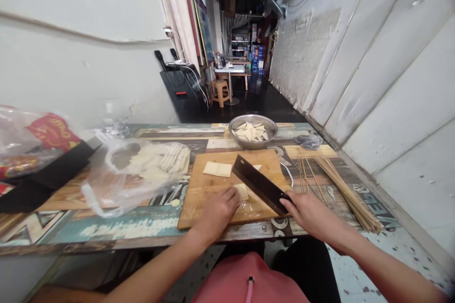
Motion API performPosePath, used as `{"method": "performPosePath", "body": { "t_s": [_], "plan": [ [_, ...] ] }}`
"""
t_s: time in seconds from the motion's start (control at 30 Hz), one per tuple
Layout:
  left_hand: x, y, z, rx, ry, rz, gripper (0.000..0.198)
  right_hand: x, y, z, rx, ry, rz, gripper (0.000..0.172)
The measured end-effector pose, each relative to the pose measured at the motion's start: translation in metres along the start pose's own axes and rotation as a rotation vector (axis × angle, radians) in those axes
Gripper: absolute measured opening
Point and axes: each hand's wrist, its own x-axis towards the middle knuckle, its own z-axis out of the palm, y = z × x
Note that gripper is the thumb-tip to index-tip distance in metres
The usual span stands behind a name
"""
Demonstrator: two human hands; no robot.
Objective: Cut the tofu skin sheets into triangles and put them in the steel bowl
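Observation:
My right hand (304, 210) grips the handle of a dark, broad cleaver (261, 185). Its blade slants up and to the left over the wooden cutting board (204, 203). My left hand (222, 206) is on the board with bent fingers, pressing on a pale, flat tofu-like slice (242, 191) just left of the blade. Farther back on the board lies a row of similar slices (217, 169). Another pale piece (258, 167) shows partly behind the cleaver. Behind the board stands a steel bowl (236, 138) of pale triangular pieces (250, 130).
Left of the board, a clear plastic bag (106, 184) holds more pale slices (172, 158). Bamboo skewers (350, 194) and a crumpled grey bag (308, 141) lie at right. Packaged goods (42, 151) sit far left. The patterned table (117, 225) adjoins the left wall.

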Motion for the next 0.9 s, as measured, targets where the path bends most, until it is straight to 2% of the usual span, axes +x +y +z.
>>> {"method": "performPosePath", "body": {
  "t_s": [0.1,0.2,0.37,0.57,0.9],
  "plan": [
    [-0.015,0.005,0.016,0.083,0.147,0.050,0.030,0.004,-0.008,-0.010,-0.033,-0.074,-0.044,0.032],
    [-0.017,0.006,0.019,0.102,0.201,0.058,0.031,0.007,-0.015,-0.018,-0.070,-0.133,-0.062,0.031],
    [-0.014,0.006,0.014,0.087,0.221,0.066,0.031,0.011,-0.019,-0.026,-0.129,-0.165,-0.087,0.031],
    [-0.016,0.006,0.019,0.064,0.243,0.050,0.030,0.014,-0.024,-0.033,-0.152,-0.183,-0.093,0.030],
    [-0.017,0.003,0.021,0.019,0.252,0.042,0.029,0.010,-0.033,-0.033,-0.232,-0.235,-0.092,0.029]
  ]
}}
